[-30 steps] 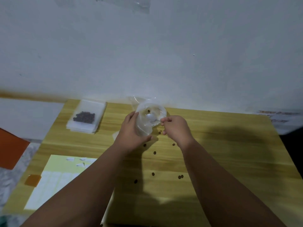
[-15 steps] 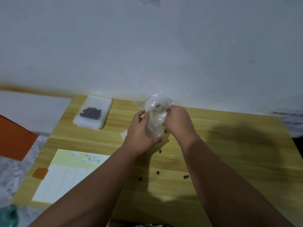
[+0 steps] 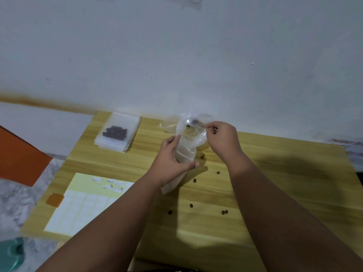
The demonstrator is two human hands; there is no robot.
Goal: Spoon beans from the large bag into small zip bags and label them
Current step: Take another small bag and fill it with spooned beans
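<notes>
My left hand (image 3: pixel 172 161) grips a clear plastic bag (image 3: pixel 186 152) upright above the wooden table (image 3: pixel 275 193). At the bag's crumpled open mouth my right hand (image 3: pixel 224 140) pinches what looks like a clear plastic spoon (image 3: pixel 191 121) carrying a few dark beans. A stack of small zip bags (image 3: pixel 117 132) lies at the table's back left, and the top one holds a heap of dark beans. A sheet of white labels (image 3: pixel 78 205) lies at the front left, with a few peeled labels near its top edge.
Several loose beans (image 3: pixel 194 180) are scattered on the table below and right of the bag. A small orange tab (image 3: pixel 55 199) sits on the label sheet's left edge. An orange board (image 3: pixel 17 156) stands off the table at left. The wall runs close behind.
The bag's mouth faced me and was round and open; now the bag stands upright with its top gathered. My right hand has risen to the mouth with the spoon.
</notes>
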